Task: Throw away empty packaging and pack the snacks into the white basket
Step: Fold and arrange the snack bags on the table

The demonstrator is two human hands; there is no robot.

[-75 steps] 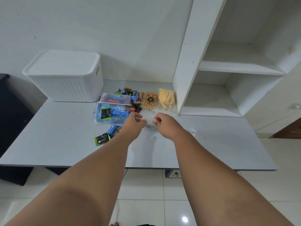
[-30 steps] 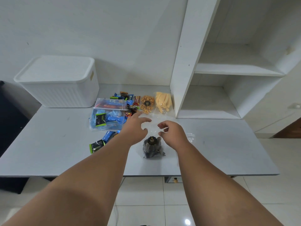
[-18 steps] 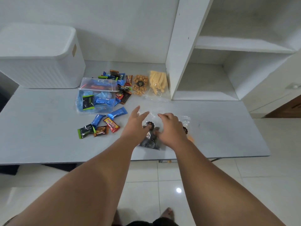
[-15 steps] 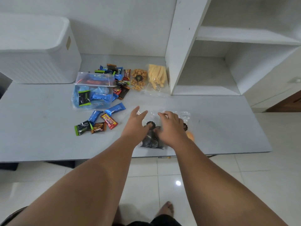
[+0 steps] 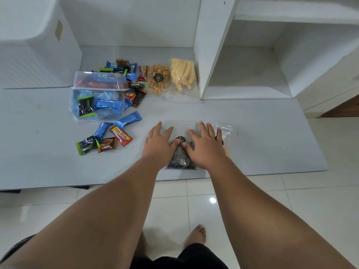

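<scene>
A pale grey, matte bench [image 5: 262, 136] ran across the view, its front edge standing over a floor [image 5: 320, 210] of large glossy white tiles with thin grey joints. One small bright spot of light [image 5: 212, 200] was mirrored on a tile just beyond that edge. Behind the bench rose a plain white painted wall [image 5: 136, 22]. At the back right stood a white open shelving unit [image 5: 252, 74]. Its upright side panel [image 5: 211, 45] reached the top of the picture, and a flat shelf board [image 5: 291, 16] lay above the lower compartment. At the far right edge showed a strip of brown wood [image 5: 343, 109].
</scene>
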